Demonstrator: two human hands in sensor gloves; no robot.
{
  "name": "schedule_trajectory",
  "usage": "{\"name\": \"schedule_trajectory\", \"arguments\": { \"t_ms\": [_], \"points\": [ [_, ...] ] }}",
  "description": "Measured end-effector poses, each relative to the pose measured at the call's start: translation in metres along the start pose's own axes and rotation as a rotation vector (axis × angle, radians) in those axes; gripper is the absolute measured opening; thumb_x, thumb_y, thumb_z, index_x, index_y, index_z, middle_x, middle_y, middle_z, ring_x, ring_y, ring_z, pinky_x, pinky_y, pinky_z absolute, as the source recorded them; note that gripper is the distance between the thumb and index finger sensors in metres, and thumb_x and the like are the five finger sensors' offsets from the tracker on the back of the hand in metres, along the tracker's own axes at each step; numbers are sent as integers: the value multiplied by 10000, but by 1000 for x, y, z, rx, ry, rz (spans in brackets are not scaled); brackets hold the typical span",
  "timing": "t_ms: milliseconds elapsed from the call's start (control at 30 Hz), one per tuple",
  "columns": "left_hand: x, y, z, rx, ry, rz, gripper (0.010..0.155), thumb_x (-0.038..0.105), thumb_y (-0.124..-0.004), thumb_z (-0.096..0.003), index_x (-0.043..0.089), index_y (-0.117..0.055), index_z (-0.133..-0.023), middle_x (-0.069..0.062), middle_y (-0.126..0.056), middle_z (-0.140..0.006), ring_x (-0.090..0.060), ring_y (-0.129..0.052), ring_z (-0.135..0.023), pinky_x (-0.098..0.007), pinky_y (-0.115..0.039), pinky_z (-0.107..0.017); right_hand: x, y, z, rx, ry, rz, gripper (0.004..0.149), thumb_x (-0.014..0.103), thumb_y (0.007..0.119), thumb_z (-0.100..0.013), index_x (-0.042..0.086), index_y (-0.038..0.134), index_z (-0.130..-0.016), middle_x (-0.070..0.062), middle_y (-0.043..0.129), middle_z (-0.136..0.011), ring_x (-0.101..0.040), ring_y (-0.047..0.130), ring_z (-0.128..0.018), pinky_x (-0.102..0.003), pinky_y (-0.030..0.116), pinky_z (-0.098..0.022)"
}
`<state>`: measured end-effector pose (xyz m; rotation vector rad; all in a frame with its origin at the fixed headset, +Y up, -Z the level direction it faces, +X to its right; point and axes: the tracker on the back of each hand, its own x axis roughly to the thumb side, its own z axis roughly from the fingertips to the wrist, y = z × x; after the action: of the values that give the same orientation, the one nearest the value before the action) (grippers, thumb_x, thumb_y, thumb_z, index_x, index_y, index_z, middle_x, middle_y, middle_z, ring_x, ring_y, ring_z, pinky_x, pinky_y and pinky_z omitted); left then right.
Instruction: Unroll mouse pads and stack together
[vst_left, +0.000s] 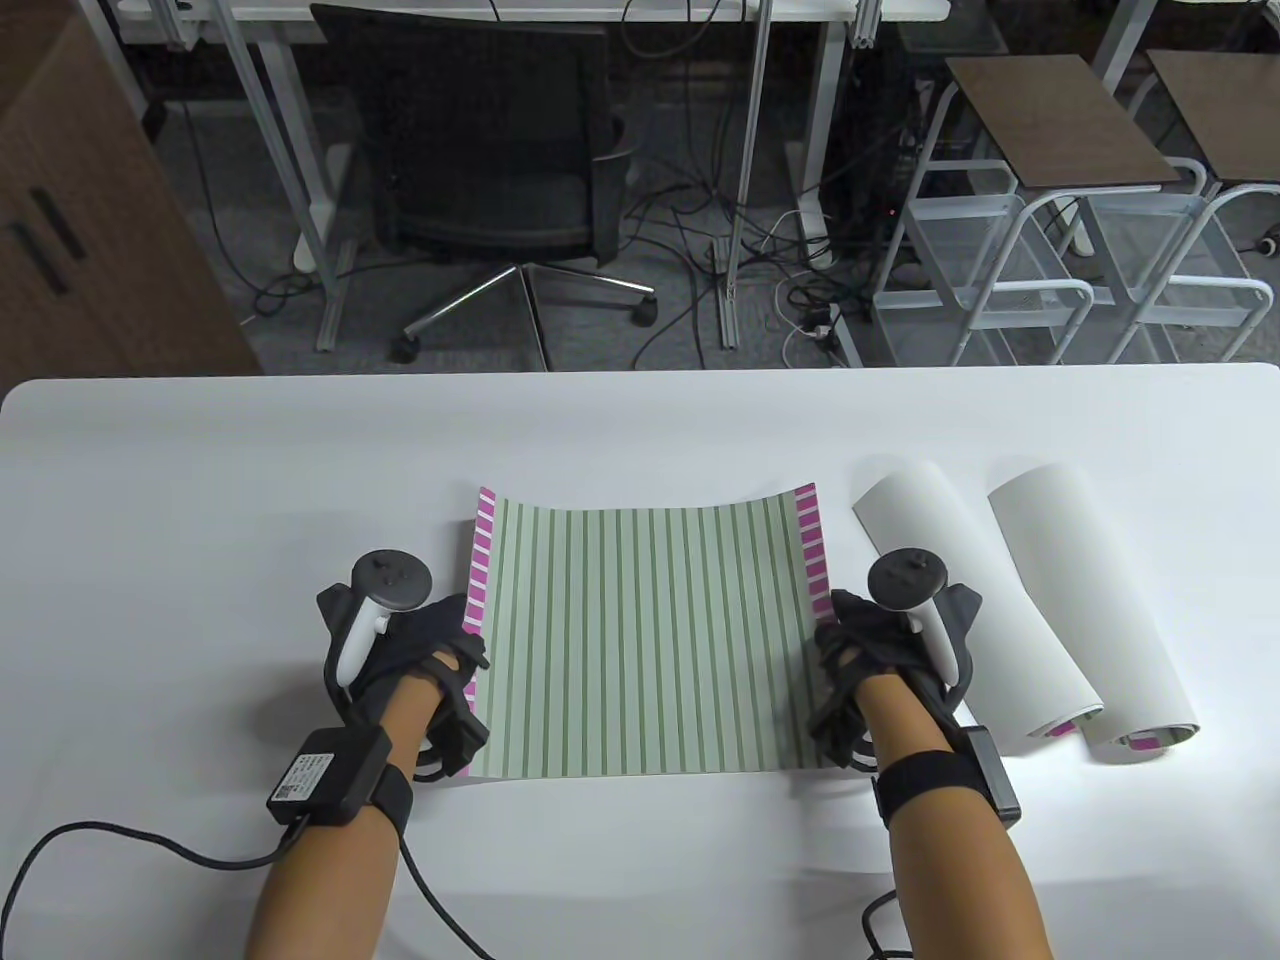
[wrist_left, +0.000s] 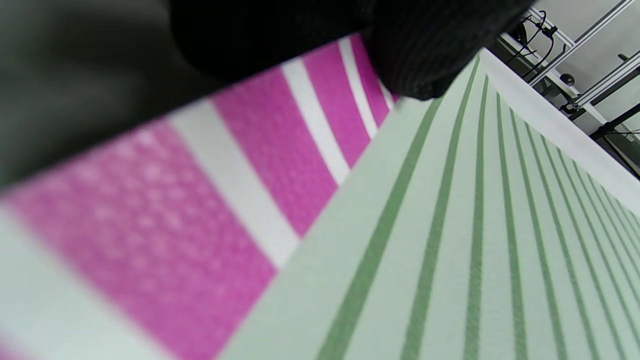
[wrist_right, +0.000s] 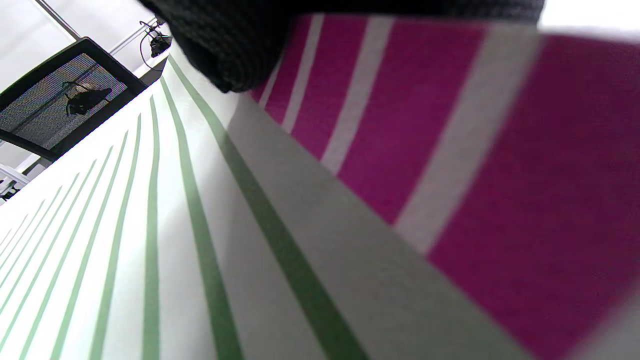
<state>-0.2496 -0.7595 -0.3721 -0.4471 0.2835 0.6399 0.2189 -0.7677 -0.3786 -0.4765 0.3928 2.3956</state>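
Both grips press down on one unrolled mouse pad (vst_left: 640, 640): the left hand (vst_left: 415, 650) rests on its left pink-and-white border, the right hand (vst_left: 870, 650) on its right border, each near the pad's near corners. Whether the fingers curl under the edge or simply lie flat on top cannot be told from the table view. In the left wrist view a dark gloved fingertip (wrist_left: 425, 60) touches the pad (wrist_left: 450, 225) where the pink bars meet the green stripes; in the right wrist view a gloved fingertip (wrist_right: 225, 45) sits at the same seam on the opposite side of the pad (wrist_right: 150, 225).

One pad lies open, face up, in the middle of the white surface (vst_left: 200, 480), pale green with thin darker green stripes running near to far. Its far edge curves up slightly off the surface, and its near edge lies flat.

Two more mouse pads remain rolled, white backs outward, to the right of the open pad. The inner rolled mouse pad (vst_left: 970, 600) lies just beside the right hand, and the outer rolled mouse pad (vst_left: 1090, 610) lies alongside it, close to touching at the near ends. Both tubes slant from far left to near right, and pink print shows inside their near open ends.

That makes three pads: one unrolled, two rolled.
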Motion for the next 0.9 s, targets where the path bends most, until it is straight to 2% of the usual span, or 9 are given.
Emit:
{"name": "schedule_trajectory", "arguments": {
  "t_ms": [100, 233, 267, 433, 500, 533, 700, 767, 900],
  "points": [
    [0, -1, 3, 10, 9, -38, 645, 324, -871, -492, 166, -604, -1057, -86, -850, -835, -201, -994, -548, -459, -760, -579, 1, -1, 1, -8, -4, -2, 583, 273, 864, -398, 200, 660, -939, -94, 863, -694, -255, 988, -429, -389, 854, -309],
    [1, 3, 11, 1, 35, -116, 687, 353, -880, -490, 161, -570, -1072, -105, -815, -878, -234, -979, -616, -508, -724, -616, 12, -11, 9, -12, -57, 17, 687, 273, 883, -393, 210, 539, -984, -130, 706, -858, -386, 918, -600, -487, 787, -430],
    [2, 5, 15, 16, 27, -155, 707, 372, -885, -490, 171, -552, -1080, -114, -791, -906, -250, -972, -648, -525, -711, -624, 20, -14, 14, -29, -108, 55, 704, 281, 887, -393, 223, 519, -990, -136, 633, -911, -441, 840, -715, -530, 739, -491],
    [17, 5, 34, 154, -103, -378, 801, 441, -913, -462, 261, -475, -1108, -90, -541, -1084, -354, -812, -906, -582, -628, -678, 60, -6, 39, 2, -344, 340, 706, 290, 917, -378, 263, 558, -985, -116, 511, -1006, -499, 608, -898, -609, 581, -618],
    [22, -2, 36, 95, -144, -447, 838, 475, -922, -453, 306, -440, -1118, -78, -409, -1130, -391, -670, -1013, -608, -565, -710, 70, 6, 46, 63, -411, 445, 728, 314, 925, -373, 279, 542, -992, -108, 479, -1026, -500, 562, -927, -621, 548, -639],
    [24, -9, 34, 18, -162, -502, 857, 507, -918, -450, 327, -416, -1122, -65, -341, -1146, -401, -594, -1056, -623, -526, -725, 73, 18, 50, 117, -432, 500, 740, 329, 927, -372, 283, 533, -996, -111, 465, -1033, -504, 543, -939, -630, 532, -646],
    [16, -26, 21, -123, -114, -583, 887, 596, -900, -429, 323, -417, -1121, -63, -225, -1158, -419, -426, -1100, -648, -454, -742, 63, 59, 51, 338, -422, 663, 807, 376, 942, -358, 292, 472, -1009, -124, 365, -1055, -507, 478, -964, -648, 486, -660],
    [12, -24, 19, -120, -109, -543, 904, 606, -904, -422, 321, -407, -1121, -63, -204, -1157, -417, -379, -1109, -654, -435, -745, 55, 58, 51, 363, -400, 717, 807, 398, 916, -367, 298, 437, -1008, -100, 300, -1055, -447, 403, -984, -637, 471, -671],
    [3, -23, 16, -143, -94, -498, 953, 636, -891, -413, 307, -343, -1121, -59, -148, -1150, -404, -282, -1115, -654, -410, -750, 31, 41, 53, 355, -390, 728, 817, 370, 937, -355, 284, 454, -1007, -102, 330, -1053, -450, 435, -979, -638, 480, -668]
  ]
}}
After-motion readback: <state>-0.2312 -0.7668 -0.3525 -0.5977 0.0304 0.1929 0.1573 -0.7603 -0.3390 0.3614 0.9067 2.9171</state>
